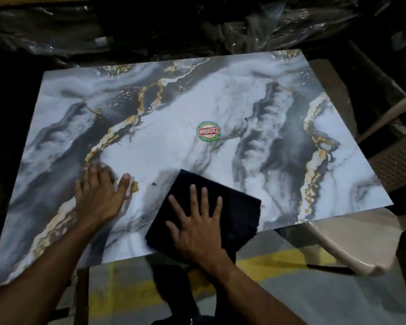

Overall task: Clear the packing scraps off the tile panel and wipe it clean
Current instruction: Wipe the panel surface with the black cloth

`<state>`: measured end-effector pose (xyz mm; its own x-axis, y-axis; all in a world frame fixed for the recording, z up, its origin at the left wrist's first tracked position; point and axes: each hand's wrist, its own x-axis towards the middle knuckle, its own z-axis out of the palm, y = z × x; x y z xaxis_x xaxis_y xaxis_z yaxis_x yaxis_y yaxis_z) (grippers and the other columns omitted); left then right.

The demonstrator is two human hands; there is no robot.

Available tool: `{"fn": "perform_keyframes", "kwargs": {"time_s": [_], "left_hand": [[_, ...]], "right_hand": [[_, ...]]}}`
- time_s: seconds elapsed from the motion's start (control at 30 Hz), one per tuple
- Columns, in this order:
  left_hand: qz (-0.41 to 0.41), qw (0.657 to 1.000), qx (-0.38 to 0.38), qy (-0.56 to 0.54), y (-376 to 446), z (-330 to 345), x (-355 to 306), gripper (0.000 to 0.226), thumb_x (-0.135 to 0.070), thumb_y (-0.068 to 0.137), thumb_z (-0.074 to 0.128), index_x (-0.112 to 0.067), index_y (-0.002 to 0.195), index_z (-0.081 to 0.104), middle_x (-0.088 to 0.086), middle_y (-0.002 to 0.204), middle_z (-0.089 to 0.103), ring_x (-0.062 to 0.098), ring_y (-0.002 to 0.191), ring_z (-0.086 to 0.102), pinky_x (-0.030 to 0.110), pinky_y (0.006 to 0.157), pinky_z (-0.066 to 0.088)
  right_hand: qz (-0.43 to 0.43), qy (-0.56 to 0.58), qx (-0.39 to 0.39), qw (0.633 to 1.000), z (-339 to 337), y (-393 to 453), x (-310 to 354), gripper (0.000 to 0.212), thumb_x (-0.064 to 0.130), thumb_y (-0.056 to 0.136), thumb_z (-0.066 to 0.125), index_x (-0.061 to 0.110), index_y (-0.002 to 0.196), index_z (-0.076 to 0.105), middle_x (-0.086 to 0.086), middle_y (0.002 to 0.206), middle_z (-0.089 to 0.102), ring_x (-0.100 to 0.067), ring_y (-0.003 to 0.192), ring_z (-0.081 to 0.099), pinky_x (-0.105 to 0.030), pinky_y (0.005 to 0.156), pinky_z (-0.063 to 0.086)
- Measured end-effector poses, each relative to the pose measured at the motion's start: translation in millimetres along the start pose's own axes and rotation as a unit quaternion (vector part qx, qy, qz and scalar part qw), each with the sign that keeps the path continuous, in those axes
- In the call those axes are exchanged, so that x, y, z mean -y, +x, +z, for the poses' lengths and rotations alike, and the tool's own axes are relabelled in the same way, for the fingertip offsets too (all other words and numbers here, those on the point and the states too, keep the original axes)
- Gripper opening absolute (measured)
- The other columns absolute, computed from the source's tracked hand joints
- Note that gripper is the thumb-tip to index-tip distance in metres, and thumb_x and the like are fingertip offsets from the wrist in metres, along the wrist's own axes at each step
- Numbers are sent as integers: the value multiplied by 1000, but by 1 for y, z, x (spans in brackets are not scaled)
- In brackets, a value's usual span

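**Both palms flat on the marble panel, dark cloth under the right**

The tile panel (pixel 174 118) fills most of the view, a glossy marble-print slab in white, grey and black with gold veins, lying flat and slightly skewed, its far edge running up toward 1 o'clock. Near its middle sits a round sticker (pixel 209 131) in green and red.

At 6 o'clock on the panel, right at the near edge, lies a folded black cloth (pixel 234 207), one corner pointing up toward 12 o'clock. The right hand (pixel 197 226) presses down on the cloth's nearer half, fingers straight and fanned apart, curling round nothing. The cloth's lower edge overhangs the panel's near rim a little.

At 8 o'clock the left hand (pixel 101 198) rests palm-down on the bare surface, fingers extended toward 12 o'clock and thumb splayed out toward 1 o'clock; it holds nothing. Just beside the thumb tip lies a small tan scrap (pixel 134 186), and a little farther toward the cloth a tiny dark speck (pixel 154 184). Another dark speck (pixel 246 118) lies at 2 o'clock from the sticker.

Beyond the far edge, from 10 to 2 o'clock, crumpled clear plastic wrap (pixel 267 26) is heaped in the dark. At 3 to 4 o'clock a beige plastic chair (pixel 399 160) stands against the panel's right side. Below the near edge the floor (pixel 279 263) shows a yellow painted stripe.
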<state>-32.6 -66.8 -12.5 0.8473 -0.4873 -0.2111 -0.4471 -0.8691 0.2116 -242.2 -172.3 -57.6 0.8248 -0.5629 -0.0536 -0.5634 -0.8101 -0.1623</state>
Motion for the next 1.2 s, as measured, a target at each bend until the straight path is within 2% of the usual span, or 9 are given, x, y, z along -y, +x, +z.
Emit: {"fn": "perform_keyframes", "kwargs": {"time_s": [0.1,0.2,0.4,0.5,0.6,0.73,0.97,1.07,1.2], "left_hand": [[135,990,-19,-40,-33,10,-47,84,-70,87,13,-15,148,29,9,161,15,25,149,12,42,118,10],[261,965,22,-6,-62,31,-78,84,-72,89,19,-12,146,36,6,158,24,20,146,18,32,116,12],[205,973,98,33,-37,39,-97,124,-94,61,22,-14,153,0,-1,159,-15,11,146,-15,26,119,-3],[154,981,112,47,-10,30,-108,120,-91,64,6,-12,154,5,4,161,-8,18,149,-7,32,120,2],[82,990,110,-21,0,25,-121,97,-76,80,1,-14,154,8,1,162,-5,12,149,-6,30,121,-1],[26,990,105,-93,13,27,-125,76,-63,90,9,-21,154,9,-6,162,1,7,148,-2,28,120,2],[26,991,92,-93,21,24,-138,79,-67,89,5,-23,154,5,-2,162,4,15,149,9,27,118,6],[90,993,74,-4,20,28,-140,91,-73,85,-1,-12,149,20,23,157,21,39,144,24,51,115,27],[15,996,81,45,18,34,-142,88,-79,81,8,-21,147,21,18,156,20,34,145,18,51,112,31]], "right_hand": [[36,-5,-4,999,-4,7,-54,65,65,89,37,36,147,42,-15,158,34,-44,144,32,-72,109,16],[242,-20,15,970,-21,18,-168,72,65,89,18,34,153,30,-15,164,19,-43,149,18,-73,112,9],[441,12,21,897,-59,93,-288,66,49,97,21,25,158,14,-3,168,0,-54,147,-1,-79,107,-1],[318,0,-20,948,-40,116,-218,70,53,94,22,20,155,29,-11,165,17,-60,143,11,-82,104,5],[36,11,-3,999,-19,87,-95,72,59,89,38,23,151,36,-9,163,26,-57,144,15,-79,107,3],[-168,32,51,984,-14,111,-55,70,61,92,37,31,155,26,0,166,17,-48,150,2,-74,110,-3],[185,47,43,981,-57,249,-230,69,65,96,15,36,158,7,6,167,-4,-40,151,-10,-69,113,-10],[314,63,30,947,-71,231,-305,71,67,94,12,35,158,7,5,167,-5,-41,151,-9,-70,112,-10],[447,59,4,892,-79,164,-363,72,67,94,11,34,158,8,4,168,-2,-42,151,-5,-70,112,-8]]}}
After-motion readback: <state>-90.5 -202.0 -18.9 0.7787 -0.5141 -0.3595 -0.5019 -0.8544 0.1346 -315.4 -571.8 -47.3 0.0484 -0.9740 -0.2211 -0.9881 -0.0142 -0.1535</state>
